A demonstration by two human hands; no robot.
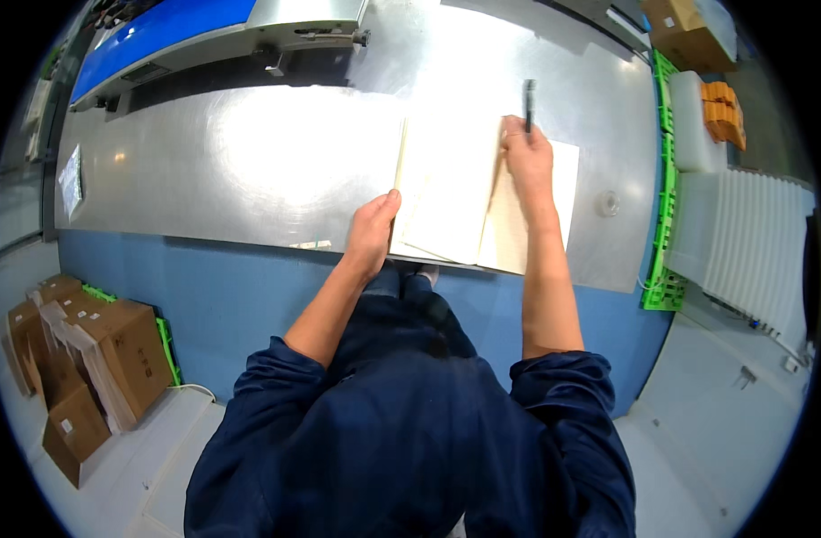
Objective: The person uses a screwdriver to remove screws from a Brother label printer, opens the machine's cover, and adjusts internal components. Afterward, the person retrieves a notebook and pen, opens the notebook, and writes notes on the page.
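Note:
An open notebook [442,179] with cream pages lies at the front edge of the steel table [177,152], just right of centre. My left hand [370,229] is closed on the notebook's left edge. My right hand [529,166] is on the right part of the notebook, gripping a dark pen [529,103] that points upward. A small clear round object [608,203] sits to the right of the pages. Near the table's left end lies a silvery packet [70,179].
A machine with a blue belt [159,40] runs along the back left. Cardboard boxes [128,359] stand low at left, another [684,36] at back right. Green plastic crates [666,224], orange pieces [722,117] and white ribbed panels [729,242] line the right side.

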